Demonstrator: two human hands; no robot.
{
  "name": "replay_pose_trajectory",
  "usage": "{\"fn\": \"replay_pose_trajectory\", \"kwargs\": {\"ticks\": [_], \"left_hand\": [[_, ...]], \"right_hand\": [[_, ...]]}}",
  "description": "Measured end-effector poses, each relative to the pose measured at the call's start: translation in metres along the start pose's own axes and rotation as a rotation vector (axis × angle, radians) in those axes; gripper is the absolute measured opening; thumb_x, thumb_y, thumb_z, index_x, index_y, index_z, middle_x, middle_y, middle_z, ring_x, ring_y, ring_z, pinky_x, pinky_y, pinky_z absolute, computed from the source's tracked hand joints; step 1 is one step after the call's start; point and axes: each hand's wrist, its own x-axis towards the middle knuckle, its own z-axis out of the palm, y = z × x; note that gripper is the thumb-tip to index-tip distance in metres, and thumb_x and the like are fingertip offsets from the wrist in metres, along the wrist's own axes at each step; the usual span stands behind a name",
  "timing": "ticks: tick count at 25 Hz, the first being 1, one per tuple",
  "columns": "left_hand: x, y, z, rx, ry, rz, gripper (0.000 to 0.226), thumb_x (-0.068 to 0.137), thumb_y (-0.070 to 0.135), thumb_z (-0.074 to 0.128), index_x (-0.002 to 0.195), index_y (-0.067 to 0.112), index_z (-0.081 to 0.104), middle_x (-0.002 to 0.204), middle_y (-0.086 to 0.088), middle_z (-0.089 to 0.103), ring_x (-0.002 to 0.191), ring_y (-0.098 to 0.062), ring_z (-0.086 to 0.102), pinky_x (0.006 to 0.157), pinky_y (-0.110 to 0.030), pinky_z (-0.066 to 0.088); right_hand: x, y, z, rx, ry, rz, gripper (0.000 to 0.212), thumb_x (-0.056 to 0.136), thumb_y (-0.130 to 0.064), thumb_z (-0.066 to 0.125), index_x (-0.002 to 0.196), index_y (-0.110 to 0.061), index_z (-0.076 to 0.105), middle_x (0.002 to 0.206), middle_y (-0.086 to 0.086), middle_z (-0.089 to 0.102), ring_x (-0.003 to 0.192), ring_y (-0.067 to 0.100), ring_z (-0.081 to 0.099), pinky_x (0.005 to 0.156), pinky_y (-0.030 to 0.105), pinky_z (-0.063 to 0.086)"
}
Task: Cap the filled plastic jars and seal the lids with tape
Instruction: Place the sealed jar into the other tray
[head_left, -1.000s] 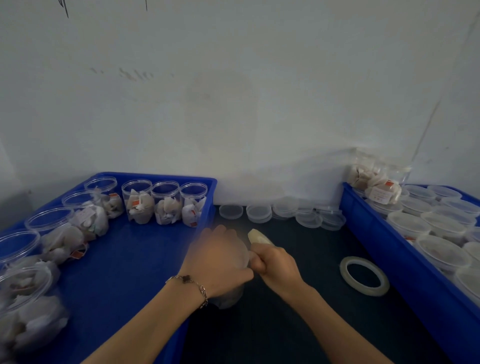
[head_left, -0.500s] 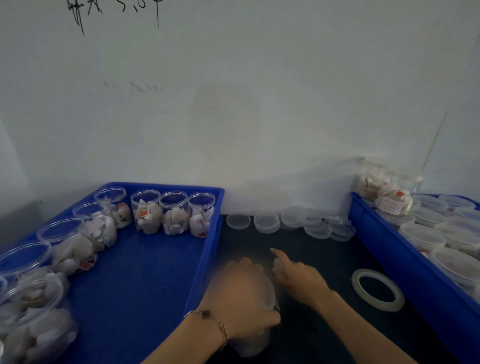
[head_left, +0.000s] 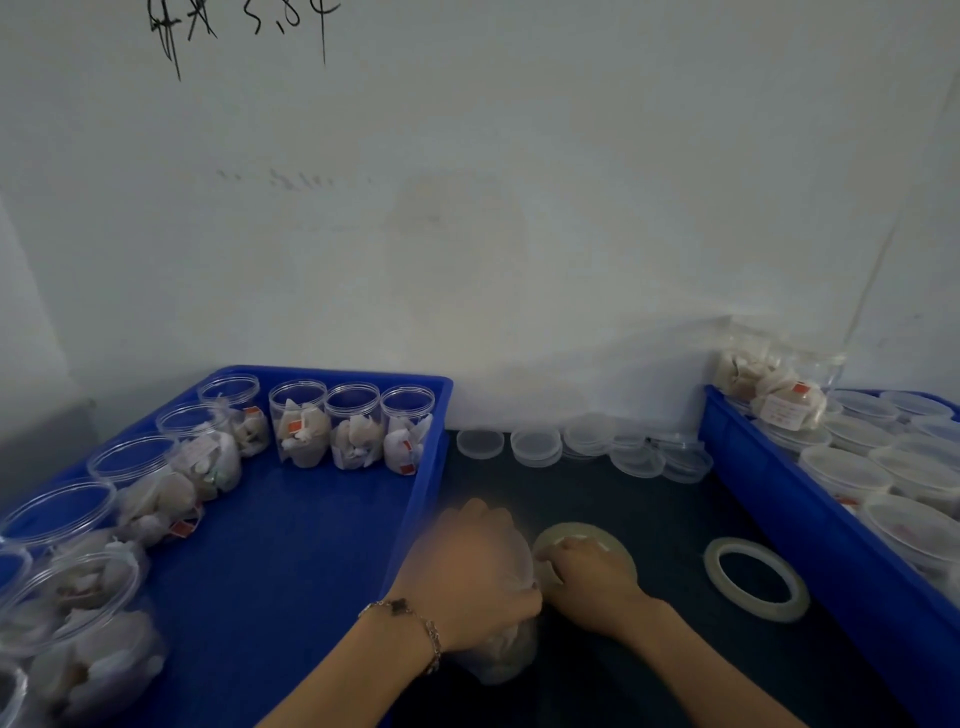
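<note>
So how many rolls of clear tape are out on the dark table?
2: one flat tape ring lying right of the hands, another tape roll under the right hand. Others may be hidden.

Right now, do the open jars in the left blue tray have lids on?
No: the open jars in the left blue tray stand uncapped, rims bare.

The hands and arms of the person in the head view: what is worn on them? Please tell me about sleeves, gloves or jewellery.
Both forearms are bare as far as the picture shows; no sleeve is visible. The left hand and the right hand have no gloves. On the left wrist there is a thin metal chain bracelet with a small dark clover-shaped charm. The right wrist is bare. Rings cannot be judged, because the hands are blurred.
</note>
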Motion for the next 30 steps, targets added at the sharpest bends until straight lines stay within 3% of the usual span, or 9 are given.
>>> {"fn": "replay_pose_trajectory", "kwargs": {"ticks": [3, 5, 10, 16, 19, 22, 24, 27, 30], "left_hand": [[0.0, -0.002, -0.005, -0.054, -0.007, 0.017, 0.046, 0.076, 0.054, 0.058, 0.113, 0.033, 0.039, 0.11, 0.015, 0.038, 0.097, -0.004, 0.039, 0.072, -0.017, 0.033], [0.0, 0.0, -0.008, -0.089, -0.025, 0.034, 0.045, 0.077, 0.053, 0.059, 0.111, 0.035, 0.037, 0.111, 0.016, 0.038, 0.099, -0.005, 0.039, 0.075, -0.018, 0.035], [-0.003, 0.011, -0.011, -0.159, 0.023, 0.032, 0.036, 0.081, 0.056, 0.056, 0.105, 0.035, 0.04, 0.105, 0.018, 0.041, 0.099, -0.003, 0.042, 0.083, -0.021, 0.042], [-0.002, 0.036, -0.008, -0.178, 0.127, -0.072, 0.019, 0.085, 0.042, 0.058, 0.093, 0.033, 0.043, 0.1, 0.016, 0.046, 0.096, -0.005, 0.045, 0.089, -0.03, 0.044], [0.0, 0.051, -0.004, -0.195, 0.052, -0.125, 0.022, 0.081, 0.045, 0.06, 0.093, 0.032, 0.047, 0.097, 0.015, 0.048, 0.095, -0.005, 0.047, 0.088, -0.028, 0.045], [0.012, 0.07, -0.004, -0.058, -0.05, -0.032, 0.054, 0.08, 0.068, 0.045, 0.12, 0.033, 0.046, 0.119, 0.012, 0.048, 0.115, -0.01, 0.045, 0.098, -0.033, 0.04], [0.029, 0.084, -0.011, -0.015, 0.012, 0.014, 0.086, 0.074, 0.082, 0.024, 0.144, 0.032, 0.023, 0.138, 0.007, 0.037, 0.128, -0.016, 0.035, 0.105, -0.041, 0.033], [0.07, 0.12, -0.016, -0.335, 0.189, -0.039, 0.078, 0.084, 0.071, 0.029, 0.144, 0.023, 0.024, 0.139, -0.002, 0.04, 0.125, -0.021, 0.043, 0.102, -0.04, 0.04], [0.115, 0.169, -0.001, -0.611, 0.195, -0.023, 0.072, 0.092, 0.061, 0.03, 0.146, 0.015, 0.021, 0.132, -0.012, 0.051, 0.115, -0.025, 0.054, 0.096, -0.041, 0.045]], "right_hand": [[-0.032, -0.008, -0.018, 0.53, -0.22, -0.26, 0.077, 0.075, -0.019, 0.071, 0.135, -0.046, 0.03, 0.128, -0.036, 0.045, 0.121, -0.009, 0.045, 0.095, 0.009, 0.039], [-0.056, -0.02, -0.025, 0.765, -0.344, -0.31, 0.097, 0.069, -0.022, 0.081, 0.133, -0.055, 0.015, 0.117, -0.05, 0.04, 0.116, -0.018, 0.043, 0.088, 0.003, 0.04], [-0.077, -0.036, -0.018, 0.799, 0.044, -0.18, 0.087, 0.057, -0.033, 0.088, 0.126, -0.047, 0.038, 0.115, -0.026, 0.06, 0.109, -0.007, 0.056, 0.087, 0.015, 0.049], [-0.09, -0.039, -0.024, 0.655, 0.107, -0.157, 0.092, 0.058, -0.043, 0.084, 0.135, -0.036, 0.034, 0.12, -0.025, 0.053, 0.11, -0.011, 0.051, 0.089, 0.011, 0.045], [-0.1, -0.039, -0.028, 0.559, 0.137, -0.113, 0.077, 0.049, -0.06, 0.08, 0.114, -0.041, 0.044, 0.106, -0.025, 0.054, 0.097, -0.009, 0.054, 0.076, 0.013, 0.048], [-0.107, -0.032, -0.035, 0.552, 0.24, -0.062, 0.054, 0.046, -0.062, 0.075, 0.093, -0.043, 0.055, 0.09, -0.023, 0.063, 0.084, -0.008, 0.059, 0.069, 0.018, 0.053], [-0.108, -0.017, -0.05, 0.667, 0.36, 0.062, 0.055, 0.044, -0.061, 0.073, 0.091, -0.041, 0.056, 0.087, -0.029, 0.064, 0.076, -0.011, 0.061, 0.059, 0.018, 0.054], [-0.103, 0.022, -0.089, 0.787, 0.661, 0.233, 0.075, 0.046, -0.064, 0.07, 0.113, -0.036, 0.049, 0.086, -0.019, 0.065, 0.073, -0.002, 0.064, 0.047, 0.011, 0.046], [-0.091, 0.063, -0.129, 0.735, 0.891, 0.295, 0.075, 0.059, -0.055, 0.068, 0.126, -0.03, 0.044, 0.091, -0.016, 0.064, 0.073, 0.0, 0.063, 0.047, 0.01, 0.042]]}}
